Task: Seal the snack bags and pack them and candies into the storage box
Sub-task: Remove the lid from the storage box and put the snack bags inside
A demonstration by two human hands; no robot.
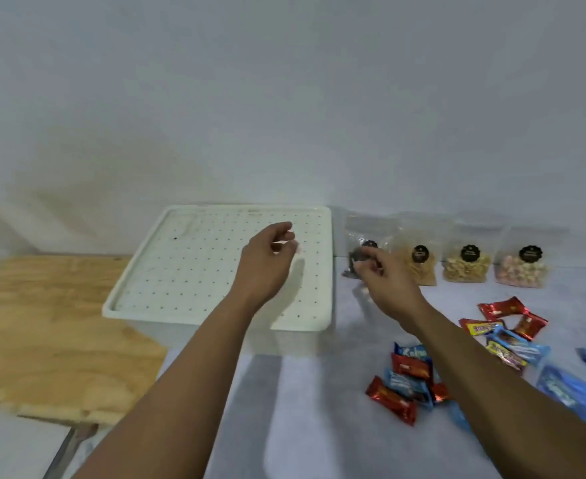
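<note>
Head view: right hand (pixel 384 285) fingers curl at dark snack bag (pixel 359 262), grip unclear; left hand (pixel 267 261) loosely curled above lidded storage box (pixel 222 267). Candies (pixel 409 382) on counter (pixel 319 409). Risk: open bag tips, spilling.

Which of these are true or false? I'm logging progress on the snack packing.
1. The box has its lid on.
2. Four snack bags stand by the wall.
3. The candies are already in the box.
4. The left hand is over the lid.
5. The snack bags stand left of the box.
1. True: the lid covers the box.
2. True: four snack bags stand in a row by the wall.
3. False: the candies lie on the table.
4. True: the left hand is over the lid.
5. False: they stand to its right; the right hand reaches toward the nearest one.
</note>
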